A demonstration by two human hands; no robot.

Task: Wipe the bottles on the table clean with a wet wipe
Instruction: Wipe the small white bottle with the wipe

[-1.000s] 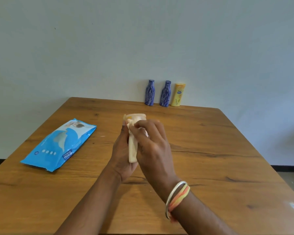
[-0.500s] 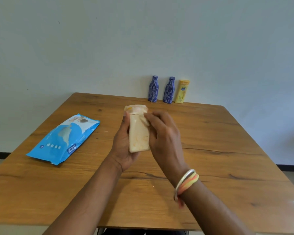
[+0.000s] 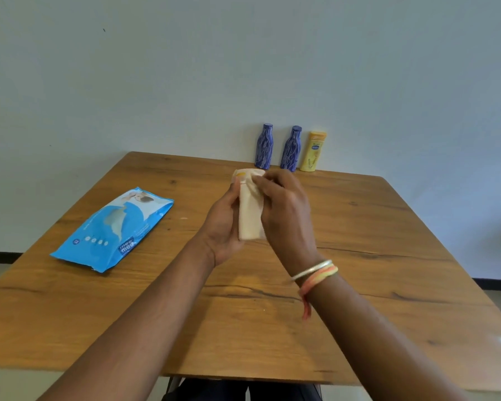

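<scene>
The fingers of the right hand (image 3: 285, 211) curl over the upper side of a cream bottle (image 3: 249, 215), pressing a white wipe (image 3: 256, 185) against it near the cap; the wipe drapes down the bottle's right side, and how far it wraps behind cannot be told. The left hand (image 3: 220, 227) grips the same bottle from the left, thumb lying along its edge and the other fingers curled round the back, out of sight. The bottle is held upright in the air above the middle of the wooden table (image 3: 359, 256), cap end pointing away from the person. A silver bangle and orange threads (image 3: 315, 273) circle the right wrist.

To the left on the table lies a blue pack of wipes (image 3: 110, 230), flat, well apart from the hands. At the far edge, against the pale wall, three more bottles stand upright in a row: two dark blue patterned ones (image 3: 263, 146) (image 3: 290, 148) near each other, and a yellow one (image 3: 313, 151) just beside the second blue one, on its right
</scene>
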